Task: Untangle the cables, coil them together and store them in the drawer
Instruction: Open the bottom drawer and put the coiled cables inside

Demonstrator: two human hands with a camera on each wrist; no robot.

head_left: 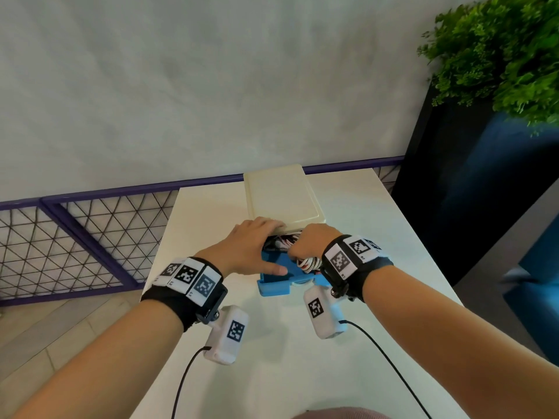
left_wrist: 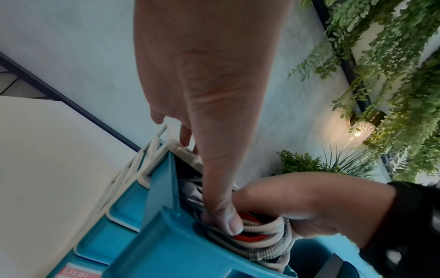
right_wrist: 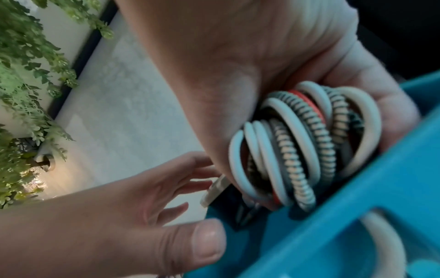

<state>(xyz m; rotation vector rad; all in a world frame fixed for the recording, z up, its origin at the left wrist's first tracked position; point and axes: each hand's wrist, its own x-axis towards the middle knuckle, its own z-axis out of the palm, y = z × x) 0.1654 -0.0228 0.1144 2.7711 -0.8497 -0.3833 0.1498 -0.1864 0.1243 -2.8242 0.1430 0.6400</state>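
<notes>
A cream drawer unit point(head_left: 284, 198) stands at the back of the white table point(head_left: 363, 343), with its blue drawer point(head_left: 273, 285) pulled out toward me. My right hand point(head_left: 307, 241) reaches into the drawer and grips the coil of cables point(right_wrist: 297, 146), made of white, red and grey-striped loops. The fingers of my left hand point(head_left: 251, 246) lie flat on the unit's top. Its thumb point(left_wrist: 226, 216) reaches down over the drawer's edge and presses on the cable coil point(left_wrist: 259, 237). The drawer wall point(right_wrist: 333, 216) hides the lower part of the coil.
A purple railing with wire mesh point(head_left: 90, 243) runs behind and left of the table. At the right stand a dark planter point(head_left: 453, 176) and a green plant point(head_left: 499, 49). Black leads point(head_left: 393, 367) trail from my wrist cameras across the near table.
</notes>
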